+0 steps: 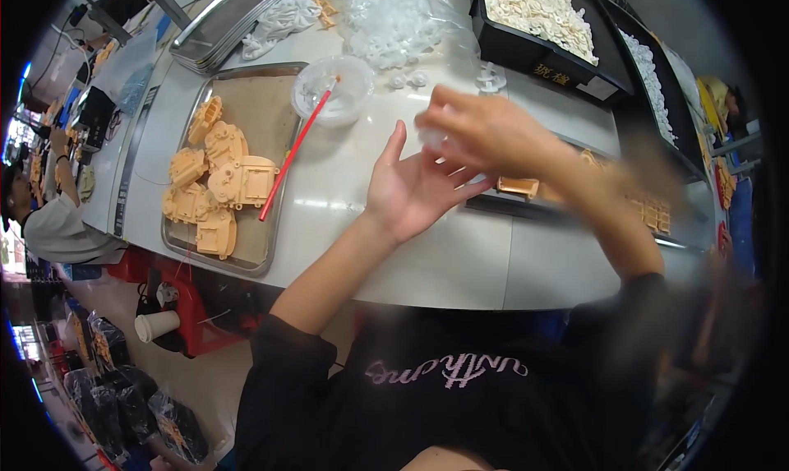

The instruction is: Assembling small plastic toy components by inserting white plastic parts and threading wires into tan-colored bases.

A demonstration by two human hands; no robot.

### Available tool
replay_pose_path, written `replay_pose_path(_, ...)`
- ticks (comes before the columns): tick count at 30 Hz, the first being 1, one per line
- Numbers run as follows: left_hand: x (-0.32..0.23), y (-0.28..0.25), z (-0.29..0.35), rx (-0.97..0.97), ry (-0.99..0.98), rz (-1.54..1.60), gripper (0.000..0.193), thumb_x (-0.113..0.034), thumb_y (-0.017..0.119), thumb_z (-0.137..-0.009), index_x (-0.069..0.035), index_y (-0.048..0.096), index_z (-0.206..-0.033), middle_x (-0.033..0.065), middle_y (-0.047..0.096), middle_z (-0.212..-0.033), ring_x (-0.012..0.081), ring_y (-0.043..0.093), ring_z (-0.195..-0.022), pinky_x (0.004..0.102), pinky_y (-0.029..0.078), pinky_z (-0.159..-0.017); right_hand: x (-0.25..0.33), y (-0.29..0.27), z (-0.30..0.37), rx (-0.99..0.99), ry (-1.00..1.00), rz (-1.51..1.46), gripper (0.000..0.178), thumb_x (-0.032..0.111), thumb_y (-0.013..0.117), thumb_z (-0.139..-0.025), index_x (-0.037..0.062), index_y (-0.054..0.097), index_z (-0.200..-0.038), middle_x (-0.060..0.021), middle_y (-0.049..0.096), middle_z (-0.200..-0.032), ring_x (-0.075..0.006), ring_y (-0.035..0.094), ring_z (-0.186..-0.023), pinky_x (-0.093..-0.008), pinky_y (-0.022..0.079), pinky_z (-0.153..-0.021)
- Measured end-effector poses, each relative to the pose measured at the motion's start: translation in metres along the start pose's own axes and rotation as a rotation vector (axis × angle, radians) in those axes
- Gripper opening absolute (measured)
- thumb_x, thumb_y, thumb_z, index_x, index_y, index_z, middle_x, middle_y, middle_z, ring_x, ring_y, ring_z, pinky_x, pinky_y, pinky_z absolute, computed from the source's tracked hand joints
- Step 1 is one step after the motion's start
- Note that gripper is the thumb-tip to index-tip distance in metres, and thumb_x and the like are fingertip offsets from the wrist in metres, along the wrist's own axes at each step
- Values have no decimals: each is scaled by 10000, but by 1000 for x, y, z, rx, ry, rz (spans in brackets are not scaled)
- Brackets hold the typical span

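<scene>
My left hand is held above the table with the palm up and the fingers stretched apart. Nothing shows on its palm, though its fingertips are partly hidden behind the other hand. Just over those fingers, my right hand is curled closed around a small white plastic part, whose exact shape is blurred. To the left lies a metal tray with several orange plastic housings heaped in it. A clear round tub stands by the tray, and a thin red stick leans out of it.
At the back are a clear bag of white parts, stacked metal trays and a black bin of cream-coloured pieces. Another tray with orange parts lies under my right forearm. A person sits at far left.
</scene>
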State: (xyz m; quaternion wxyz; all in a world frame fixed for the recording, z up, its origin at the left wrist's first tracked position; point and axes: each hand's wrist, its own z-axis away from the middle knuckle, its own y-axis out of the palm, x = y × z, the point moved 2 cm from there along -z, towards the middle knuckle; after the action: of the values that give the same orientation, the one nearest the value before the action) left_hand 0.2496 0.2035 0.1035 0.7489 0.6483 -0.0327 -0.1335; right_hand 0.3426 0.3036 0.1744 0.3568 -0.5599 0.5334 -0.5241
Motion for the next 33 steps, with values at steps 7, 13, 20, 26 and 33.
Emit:
replay_pose_path(7, 9, -24, -12, 8, -55, 57, 467, -470, 338, -980, -100, 501, -1214, 82, 548, -1202, 239, 532, -1143, 417, 445, -962, 26, 23, 27, 109, -93, 100, 312, 215, 665, -802, 138, 558, -1085, -74, 556, -979, -242, 567, -965, -356, 468, -826)
replay_pose_path(13, 12, -11, -14, -148, 74, -58, 405, -385, 342, -991, -76, 507, -1195, 82, 568, -1166, 239, 544, -1121, 412, 448, -956, 20, 31, 41, -130, -33, 55, 464, 205, 721, -748, 125, 538, -1166, -99, 558, -1201, -262, 522, -1135, -453, 402, -964)
replay_pose_path(20, 10, -22, -20, -92, 117, -87, 393, -295, 391, -986, -22, 475, -1256, 135, 549, -1206, 268, 532, -1133, 430, 424, -986, 20, 26, 57, -356, -133, 60, 329, 156, 757, -679, 81, 627, -972, -84, 593, -1150, -279, 546, -1073, -419, 461, -874)
replay_pose_path(26, 11, -26, -21, -63, 68, 95, 392, -245, 447, -965, 16, 456, -1257, 197, 525, -1225, 293, 536, -1126, 454, 445, -971, 16, 24, 74, -412, -199, 58, 242, 56, 711, -659, 39, 673, -898, -73, 645, -949, -234, 617, -834, -343, 522, -689)
replay_pose_path(33, 19, -30, -22, -71, 8, 244, 372, -200, 452, -963, 31, 456, -1255, 228, 483, -1260, 324, 481, -1195, 504, 404, -1027, -32, 7, 102, -668, 242, 123, 155, -36, 704, -759, 2, 663, -903, -96, 660, -894, -214, 658, -779, -289, 537, -664)
